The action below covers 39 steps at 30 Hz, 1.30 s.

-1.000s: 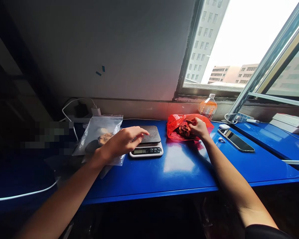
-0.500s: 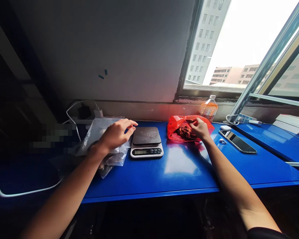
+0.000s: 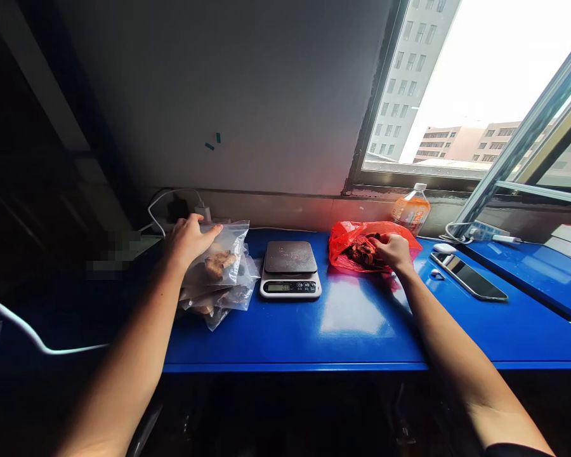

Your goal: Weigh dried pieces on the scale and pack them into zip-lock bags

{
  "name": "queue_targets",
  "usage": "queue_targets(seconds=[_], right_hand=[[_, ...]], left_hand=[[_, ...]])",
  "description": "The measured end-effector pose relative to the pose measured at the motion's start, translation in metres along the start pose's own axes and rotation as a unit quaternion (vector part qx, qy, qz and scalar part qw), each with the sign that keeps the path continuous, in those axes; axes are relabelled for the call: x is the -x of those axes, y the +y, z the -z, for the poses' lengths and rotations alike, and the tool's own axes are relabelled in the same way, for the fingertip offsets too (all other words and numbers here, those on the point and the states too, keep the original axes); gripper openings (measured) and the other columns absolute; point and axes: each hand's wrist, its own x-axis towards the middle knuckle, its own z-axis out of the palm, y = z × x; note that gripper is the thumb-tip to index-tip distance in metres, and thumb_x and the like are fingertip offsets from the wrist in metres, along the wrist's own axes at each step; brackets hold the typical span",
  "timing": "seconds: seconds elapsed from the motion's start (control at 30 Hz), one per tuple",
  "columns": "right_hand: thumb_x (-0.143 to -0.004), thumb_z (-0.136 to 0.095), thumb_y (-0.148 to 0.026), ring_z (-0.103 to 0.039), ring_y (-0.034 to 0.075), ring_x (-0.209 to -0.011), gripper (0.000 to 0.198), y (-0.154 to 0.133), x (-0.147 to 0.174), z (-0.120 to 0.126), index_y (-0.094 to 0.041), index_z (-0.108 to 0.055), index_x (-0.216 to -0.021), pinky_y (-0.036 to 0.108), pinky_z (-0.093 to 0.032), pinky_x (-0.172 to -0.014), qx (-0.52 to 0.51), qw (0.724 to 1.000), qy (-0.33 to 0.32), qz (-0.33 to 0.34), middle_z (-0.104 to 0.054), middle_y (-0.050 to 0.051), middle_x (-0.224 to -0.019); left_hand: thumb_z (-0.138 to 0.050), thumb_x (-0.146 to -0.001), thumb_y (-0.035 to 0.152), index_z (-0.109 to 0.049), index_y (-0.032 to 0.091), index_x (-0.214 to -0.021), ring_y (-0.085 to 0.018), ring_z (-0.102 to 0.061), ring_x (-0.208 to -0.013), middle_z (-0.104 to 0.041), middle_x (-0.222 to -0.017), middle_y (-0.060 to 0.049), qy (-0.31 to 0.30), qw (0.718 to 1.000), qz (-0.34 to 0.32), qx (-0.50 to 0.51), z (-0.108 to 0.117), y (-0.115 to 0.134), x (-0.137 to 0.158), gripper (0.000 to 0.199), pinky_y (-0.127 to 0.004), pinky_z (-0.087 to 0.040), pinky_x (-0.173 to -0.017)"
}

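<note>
My left hand (image 3: 189, 241) rests at the upper left edge of a pile of clear plastic bags (image 3: 235, 298), thumb and fingers apart. In the top bag lies a light-brown lumpy dried piece (image 3: 219, 263). My right hand (image 3: 396, 251) reaches into an open red plastic bag (image 3: 337, 244) with its fingers closed among reddish-brown dried slices (image 3: 361, 252); the fingertips are partly hidden there. Between the two hands stands a kitchen scale (image 3: 290, 276), its dark platform dotted with small crumbs and its display lit.
Behind the red bag stands a bottle of orange drink (image 3: 412, 209). A phone (image 3: 471, 276), a white earbud case (image 3: 444, 248) and an earbud (image 3: 436, 274) lie right on the blue table (image 3: 276, 343). A white cable (image 3: 42, 346) runs at left; a power strip (image 3: 488, 231) sits back right.
My left hand has moved left, from beside the scale to the far edge of the clear bags, uncovering the dried piece. My right hand stays in the red bag. The view has shifted slightly.
</note>
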Motion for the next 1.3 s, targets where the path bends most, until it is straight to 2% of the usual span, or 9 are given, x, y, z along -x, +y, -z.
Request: queue_targets(seconds=[0.1, 0.3, 0.5, 0.63, 0.73, 0.83, 0.97, 1.13, 1.3], right_hand=[[-0.075, -0.058, -0.046, -0.054, 0.018, -0.058, 0.033, 0.002, -0.002, 0.0, -0.017, -0.058, -0.058, 0.03, -0.036, -0.057, 0.011, 1.0, 0.011, -0.004, -0.063, 0.008, -0.06], [-0.075, -0.057, -0.035, -0.059, 0.019, -0.067, 0.022, 0.007, -0.002, -0.006, -0.014, -0.064, -0.081, 0.03, -0.042, -0.063, 0.015, 1.0, 0.025, -0.007, -0.067, 0.01, -0.076], [-0.07, -0.06, -0.03, -0.06, 0.022, -0.075, 0.026, -0.002, 0.001, -0.009, -0.013, -0.064, -0.09, 0.033, -0.046, -0.072, 0.01, 0.999, 0.018, 0.03, -0.065, 0.011, -0.082], [-0.074, -0.054, -0.026, -0.06, 0.024, -0.086, 0.02, -0.028, 0.007, 0.004, -0.014, -0.064, -0.087, 0.036, -0.045, -0.08, 0.003, 0.998, 0.031, 0.061, -0.066, 0.013, -0.09], [-0.081, -0.051, -0.032, -0.059, 0.02, -0.078, 0.02, -0.069, 0.027, 0.013, -0.017, -0.063, -0.079, 0.033, -0.045, -0.075, -0.075, 0.991, 0.009, 0.108, -0.066, 0.009, -0.083], [-0.08, -0.057, -0.042, -0.057, 0.016, -0.067, 0.026, -0.118, 0.059, 0.016, -0.017, -0.063, -0.079, 0.028, -0.044, -0.063, -0.285, 0.93, -0.174, 0.156, -0.064, 0.004, -0.073], [-0.078, -0.063, -0.048, -0.052, 0.011, -0.059, 0.032, -0.155, 0.091, 0.01, -0.017, -0.062, -0.082, 0.024, -0.039, -0.055, -0.46, 0.802, -0.371, 0.086, -0.058, 0.0, -0.066], [-0.071, -0.074, -0.041, -0.048, 0.01, -0.059, 0.03, -0.156, 0.101, 0.0, -0.018, -0.059, -0.085, 0.022, -0.034, -0.053, -0.556, 0.706, -0.438, 0.015, -0.055, -0.003, -0.066], [-0.068, -0.075, -0.037, -0.048, 0.01, -0.058, 0.029, -0.153, 0.102, -0.006, -0.019, -0.057, -0.081, 0.023, -0.035, -0.053, -0.602, 0.653, -0.457, -0.043, -0.056, -0.003, -0.067]], left_hand=[[-0.062, -0.076, 0.042, -0.054, 0.017, -0.122, -0.03, -0.062, -0.099, -0.066, -0.106, -0.013, 0.003, 0.999, -0.026, 0.033, -0.002, -0.003, -0.003, 0.053, -0.038, -0.048, -0.085], [-0.062, -0.071, 0.028, -0.055, 0.019, -0.121, -0.019, -0.063, -0.072, -0.067, -0.092, -0.006, -0.005, 0.986, -0.059, 0.157, -0.008, -0.005, -0.009, 0.051, -0.028, -0.049, -0.065], [-0.063, -0.068, 0.031, -0.06, 0.017, -0.113, -0.018, -0.061, -0.08, -0.064, -0.095, -0.007, -0.08, 0.931, -0.079, 0.347, 0.011, 0.021, 0.01, 0.047, -0.027, -0.05, -0.065], [-0.066, -0.072, 0.039, -0.063, 0.02, -0.109, -0.018, -0.061, -0.082, -0.066, -0.097, -0.006, -0.143, 0.902, -0.138, 0.382, 0.024, 0.049, 0.036, 0.042, -0.027, -0.05, -0.067], [-0.061, -0.078, 0.037, -0.065, 0.021, -0.105, -0.011, -0.056, -0.064, -0.066, -0.094, -0.004, -0.134, 0.904, -0.184, 0.363, 0.022, 0.072, 0.061, 0.032, -0.024, -0.046, -0.056], [-0.056, -0.082, 0.026, -0.067, 0.021, -0.099, -0.006, -0.045, -0.051, -0.063, -0.091, -0.002, -0.066, 0.908, -0.256, 0.324, 0.015, 0.093, 0.087, 0.02, -0.022, -0.041, -0.049], [-0.052, -0.085, 0.017, -0.066, 0.021, -0.099, -0.006, -0.045, -0.054, -0.06, -0.089, -0.001, -0.035, 0.89, -0.327, 0.317, 0.003, 0.103, 0.106, 0.02, -0.021, -0.041, -0.051], [-0.049, -0.088, 0.013, -0.064, 0.021, -0.104, -0.007, -0.049, -0.06, -0.059, -0.091, -0.002, -0.047, 0.874, -0.377, 0.302, -0.007, 0.101, 0.109, 0.024, -0.021, -0.044, -0.058], [-0.049, -0.088, 0.013, -0.064, 0.021, -0.102, -0.008, -0.05, -0.063, -0.058, -0.09, -0.002, -0.049, 0.869, -0.4, 0.287, -0.008, 0.101, 0.11, 0.022, -0.022, -0.045, -0.061]])
